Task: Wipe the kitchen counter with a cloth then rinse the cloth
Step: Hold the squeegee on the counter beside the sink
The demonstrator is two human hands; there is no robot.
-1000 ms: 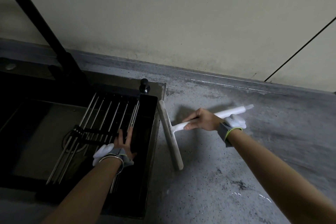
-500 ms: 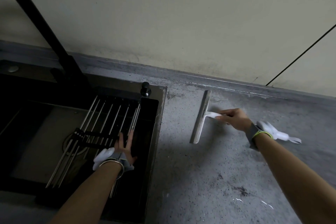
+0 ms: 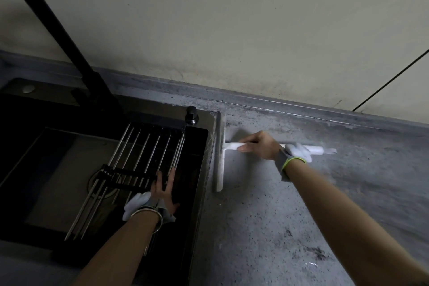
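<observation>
My right hand (image 3: 260, 145) grips the white handle of a squeegee (image 3: 220, 165). Its long blade lies flat on the grey counter (image 3: 267, 216), right beside the sink's right rim. My left hand (image 3: 163, 189) rests with straight, spread fingers on the metal rod rack (image 3: 139, 160) over the black sink (image 3: 204, 181). No cloth shows in view.
A black faucet (image 3: 69, 46) arches over the sink at the left, with a small black knob (image 3: 191, 115) at the sink's back right corner. The counter meets a pale wall (image 3: 232, 30) at the back. Dark specks lie on the counter at front right.
My right hand has swept the squeegee left across the counter, from mid-counter to the sink's rim. My left hand has stayed on the rack.
</observation>
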